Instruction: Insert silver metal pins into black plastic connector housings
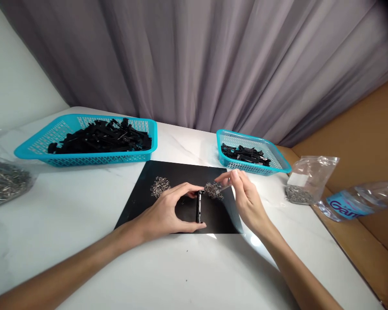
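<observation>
My left hand (168,209) is closed on a narrow black plastic part (198,206), gripping its two ends between thumb and fingers above a black mat (186,215). My right hand (244,193) pinches a slim, pale silvery tool (224,188); its exact kind is too small to make out. The tool's tip points at a pile of small metal pieces (212,189) on the mat's right side; whether it touches them I cannot tell. Beyond my left hand lies a second pile of small metal pieces (161,186).
A large blue basket (100,160) of black plastic parts stands at back left, a smaller blue basket (254,169) of similar parts at back right. Bags of small metal pieces lie far left (6,181) and right (302,189). A plastic bottle (352,202) lies at the right edge.
</observation>
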`<action>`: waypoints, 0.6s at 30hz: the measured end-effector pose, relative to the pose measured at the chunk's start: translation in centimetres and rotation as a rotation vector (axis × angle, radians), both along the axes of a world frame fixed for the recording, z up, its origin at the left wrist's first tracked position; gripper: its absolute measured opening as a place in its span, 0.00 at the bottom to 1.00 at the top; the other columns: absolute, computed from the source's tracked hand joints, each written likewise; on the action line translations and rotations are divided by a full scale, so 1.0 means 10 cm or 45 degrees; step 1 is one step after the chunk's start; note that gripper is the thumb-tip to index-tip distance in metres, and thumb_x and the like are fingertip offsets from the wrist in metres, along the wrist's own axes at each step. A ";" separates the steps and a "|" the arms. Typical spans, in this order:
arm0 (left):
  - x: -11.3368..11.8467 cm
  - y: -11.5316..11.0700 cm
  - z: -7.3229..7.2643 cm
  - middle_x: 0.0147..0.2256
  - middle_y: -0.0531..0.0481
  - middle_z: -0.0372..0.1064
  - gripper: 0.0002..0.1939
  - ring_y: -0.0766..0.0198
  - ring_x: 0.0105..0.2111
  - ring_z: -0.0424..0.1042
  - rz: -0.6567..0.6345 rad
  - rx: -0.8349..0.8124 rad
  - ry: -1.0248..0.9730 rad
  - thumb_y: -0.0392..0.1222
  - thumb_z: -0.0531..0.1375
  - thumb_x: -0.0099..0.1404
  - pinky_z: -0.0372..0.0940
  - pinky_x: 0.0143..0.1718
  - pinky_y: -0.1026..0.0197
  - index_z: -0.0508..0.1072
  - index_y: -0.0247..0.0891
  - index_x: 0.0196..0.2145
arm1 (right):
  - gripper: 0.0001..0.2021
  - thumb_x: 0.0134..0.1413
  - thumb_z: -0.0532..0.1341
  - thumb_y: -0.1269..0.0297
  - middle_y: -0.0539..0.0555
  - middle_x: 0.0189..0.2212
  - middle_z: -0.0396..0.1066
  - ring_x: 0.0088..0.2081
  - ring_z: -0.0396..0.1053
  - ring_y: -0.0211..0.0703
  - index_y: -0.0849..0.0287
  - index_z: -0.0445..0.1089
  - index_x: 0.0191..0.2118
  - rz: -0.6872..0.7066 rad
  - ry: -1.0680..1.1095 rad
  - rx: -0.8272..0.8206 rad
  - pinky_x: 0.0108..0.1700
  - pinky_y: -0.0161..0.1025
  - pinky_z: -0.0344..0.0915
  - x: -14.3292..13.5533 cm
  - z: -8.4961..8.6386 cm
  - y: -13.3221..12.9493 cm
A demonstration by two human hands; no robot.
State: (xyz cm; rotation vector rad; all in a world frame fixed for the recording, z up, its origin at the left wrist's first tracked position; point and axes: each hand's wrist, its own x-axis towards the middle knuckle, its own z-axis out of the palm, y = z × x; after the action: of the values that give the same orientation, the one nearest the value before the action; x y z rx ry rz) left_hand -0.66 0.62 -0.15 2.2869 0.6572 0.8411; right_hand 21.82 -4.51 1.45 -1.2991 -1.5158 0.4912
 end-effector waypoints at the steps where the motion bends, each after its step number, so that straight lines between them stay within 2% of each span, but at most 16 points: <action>1: 0.00 -0.01 0.00 0.45 0.47 0.75 0.32 0.54 0.45 0.76 -0.004 -0.007 -0.004 0.44 0.75 0.54 0.73 0.49 0.51 0.71 0.41 0.55 | 0.25 0.74 0.48 0.49 0.52 0.30 0.71 0.33 0.69 0.41 0.57 0.77 0.36 0.037 0.047 -0.042 0.38 0.40 0.68 0.00 0.00 -0.01; 3: 0.01 -0.01 0.00 0.45 0.47 0.76 0.32 0.54 0.45 0.76 -0.010 -0.014 -0.010 0.46 0.75 0.54 0.73 0.49 0.51 0.72 0.41 0.55 | 0.24 0.72 0.52 0.48 0.50 0.25 0.70 0.27 0.69 0.39 0.58 0.76 0.34 0.156 0.188 -0.125 0.32 0.38 0.68 0.00 0.01 -0.02; 6: 0.00 -0.01 -0.01 0.45 0.47 0.76 0.33 0.54 0.45 0.76 -0.010 -0.015 -0.008 0.47 0.75 0.54 0.73 0.48 0.51 0.71 0.42 0.55 | 0.18 0.67 0.60 0.49 0.51 0.26 0.75 0.27 0.74 0.40 0.58 0.76 0.34 0.266 0.361 -0.129 0.32 0.38 0.72 -0.03 0.00 -0.03; 12: -0.01 -0.01 -0.01 0.46 0.47 0.75 0.33 0.54 0.46 0.76 -0.016 -0.019 0.005 0.46 0.75 0.54 0.73 0.49 0.52 0.71 0.42 0.55 | 0.14 0.65 0.64 0.53 0.52 0.27 0.78 0.28 0.77 0.41 0.58 0.78 0.35 0.237 0.426 -0.093 0.34 0.38 0.75 -0.03 -0.04 0.00; 18: 0.01 0.00 0.01 0.44 0.49 0.76 0.31 0.55 0.44 0.76 0.016 -0.009 -0.005 0.46 0.75 0.54 0.73 0.47 0.52 0.73 0.42 0.54 | 0.16 0.65 0.64 0.51 0.54 0.29 0.80 0.31 0.79 0.44 0.58 0.80 0.38 0.303 0.398 -0.165 0.37 0.43 0.79 -0.06 -0.07 0.02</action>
State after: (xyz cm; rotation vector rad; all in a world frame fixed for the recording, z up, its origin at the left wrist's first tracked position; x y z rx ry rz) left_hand -0.57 0.60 -0.01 2.2760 0.6725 0.8479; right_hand 21.20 -4.34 0.73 -1.0824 -1.3959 0.9153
